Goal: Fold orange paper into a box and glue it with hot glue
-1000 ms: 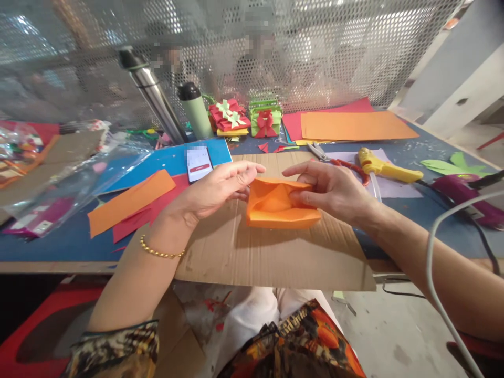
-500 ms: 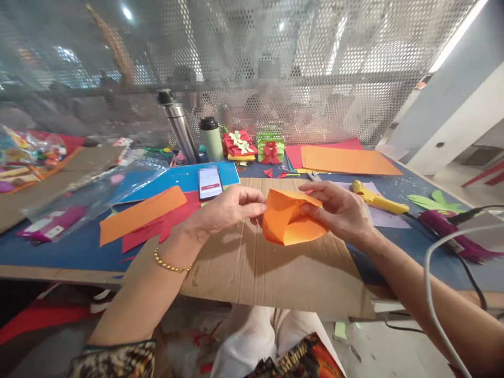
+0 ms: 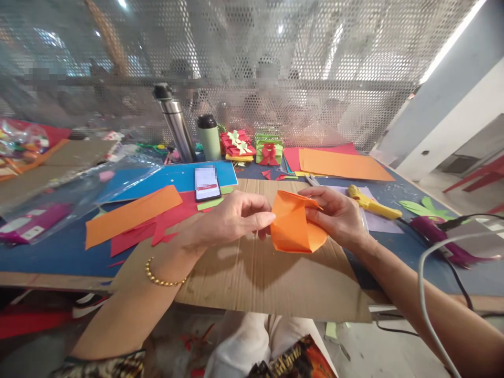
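A folded orange paper box (image 3: pixel 293 226) is held up over a sheet of brown cardboard (image 3: pixel 236 283). My right hand (image 3: pixel 338 212) pinches its right side, thumb in front and fingers behind the upper edge. At its left edge, my left hand (image 3: pixel 248 215) has thumb and fingertips closed on the paper; part of those fingers is hidden behind the thumb. The box's shadow falls on the cardboard below it.
A yellow glue gun (image 3: pixel 374 202) lies to the right on lilac paper, near a white cable (image 3: pixel 423 283). Left are orange strips (image 3: pixel 134 215), red paper and a phone (image 3: pixel 207 182). A steel flask (image 3: pixel 176 126), a green bottle (image 3: pixel 209 139) and small paper gift boxes (image 3: pixel 269 150) stand behind.
The orange paper box has been turned, so a flat side panel now faces me instead of the folded opening. Both hands remain at its sides. The camera view has shifted slightly.
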`<state>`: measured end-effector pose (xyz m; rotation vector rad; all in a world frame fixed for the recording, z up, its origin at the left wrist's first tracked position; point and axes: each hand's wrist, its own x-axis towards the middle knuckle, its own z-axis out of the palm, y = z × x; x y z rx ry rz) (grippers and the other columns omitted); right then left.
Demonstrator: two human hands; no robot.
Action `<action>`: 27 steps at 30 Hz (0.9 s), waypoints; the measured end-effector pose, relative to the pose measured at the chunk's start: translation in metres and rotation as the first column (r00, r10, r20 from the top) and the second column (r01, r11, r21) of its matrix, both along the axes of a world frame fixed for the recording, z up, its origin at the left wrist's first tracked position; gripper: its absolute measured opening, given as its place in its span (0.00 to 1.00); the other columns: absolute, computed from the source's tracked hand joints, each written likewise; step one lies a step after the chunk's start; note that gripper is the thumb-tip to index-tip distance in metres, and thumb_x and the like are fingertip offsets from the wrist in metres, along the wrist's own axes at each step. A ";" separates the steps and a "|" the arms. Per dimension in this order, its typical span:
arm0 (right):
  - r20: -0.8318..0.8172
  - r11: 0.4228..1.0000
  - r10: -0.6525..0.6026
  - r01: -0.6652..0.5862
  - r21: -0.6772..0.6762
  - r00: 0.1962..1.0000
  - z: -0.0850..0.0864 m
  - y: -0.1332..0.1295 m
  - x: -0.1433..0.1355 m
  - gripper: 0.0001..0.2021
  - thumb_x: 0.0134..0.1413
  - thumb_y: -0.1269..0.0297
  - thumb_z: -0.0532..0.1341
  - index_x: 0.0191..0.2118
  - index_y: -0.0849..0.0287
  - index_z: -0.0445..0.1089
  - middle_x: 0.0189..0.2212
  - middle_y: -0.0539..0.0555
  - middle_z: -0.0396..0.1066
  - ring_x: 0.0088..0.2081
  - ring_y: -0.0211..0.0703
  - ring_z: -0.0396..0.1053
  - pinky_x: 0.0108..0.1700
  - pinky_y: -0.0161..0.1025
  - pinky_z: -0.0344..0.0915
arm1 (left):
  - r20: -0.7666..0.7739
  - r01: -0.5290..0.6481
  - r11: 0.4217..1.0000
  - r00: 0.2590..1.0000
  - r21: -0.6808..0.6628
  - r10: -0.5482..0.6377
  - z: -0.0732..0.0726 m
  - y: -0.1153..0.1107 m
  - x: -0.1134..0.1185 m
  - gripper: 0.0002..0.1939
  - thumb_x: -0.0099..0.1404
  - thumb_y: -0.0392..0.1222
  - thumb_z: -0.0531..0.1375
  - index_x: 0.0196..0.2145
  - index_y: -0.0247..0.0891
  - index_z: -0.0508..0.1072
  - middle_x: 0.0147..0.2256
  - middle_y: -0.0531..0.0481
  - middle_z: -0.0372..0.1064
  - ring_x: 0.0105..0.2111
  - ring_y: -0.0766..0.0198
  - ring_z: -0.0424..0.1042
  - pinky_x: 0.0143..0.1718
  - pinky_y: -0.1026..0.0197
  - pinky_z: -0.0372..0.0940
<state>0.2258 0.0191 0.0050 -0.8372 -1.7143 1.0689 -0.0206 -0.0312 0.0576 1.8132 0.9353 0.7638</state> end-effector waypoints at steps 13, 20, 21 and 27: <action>0.017 0.991 -0.096 0.094 0.100 0.995 0.003 -0.006 -0.001 0.14 0.53 0.55 0.69 0.44 0.53 0.74 0.31 0.52 0.80 0.31 0.41 0.77 0.33 0.37 0.74 | -0.012 0.059 0.996 0.998 -0.062 -0.060 0.009 -0.007 0.009 0.09 0.62 0.44 0.60 0.36 0.35 0.73 0.31 0.50 0.72 0.30 0.66 0.69 0.31 0.64 0.65; 0.054 0.981 -0.123 0.114 0.156 0.991 0.000 -0.004 0.002 0.14 0.53 0.54 0.69 0.43 0.54 0.76 0.31 0.53 0.80 0.32 0.41 0.75 0.36 0.38 0.73 | -0.053 0.066 0.994 0.996 -0.084 -0.071 0.003 -0.004 0.010 0.08 0.61 0.46 0.60 0.31 0.38 0.68 0.31 0.50 0.71 0.34 0.63 0.70 0.33 0.62 0.65; 0.043 0.984 -0.115 0.108 0.144 0.992 0.000 -0.003 0.003 0.15 0.53 0.53 0.69 0.44 0.54 0.76 0.31 0.53 0.80 0.32 0.41 0.75 0.35 0.37 0.73 | -0.058 0.059 0.996 0.996 -0.072 -0.063 0.002 -0.004 0.010 0.08 0.61 0.46 0.59 0.31 0.38 0.68 0.31 0.50 0.70 0.34 0.63 0.69 0.33 0.62 0.64; -0.006 0.992 -0.072 0.072 0.102 0.997 -0.003 0.000 0.004 0.15 0.53 0.53 0.70 0.44 0.54 0.76 0.31 0.51 0.79 0.31 0.39 0.76 0.33 0.36 0.73 | -0.121 0.001 1.000 0.993 -0.022 -0.004 0.000 -0.003 0.010 0.10 0.61 0.47 0.56 0.30 0.37 0.68 0.29 0.52 0.66 0.29 0.67 0.63 0.29 0.63 0.59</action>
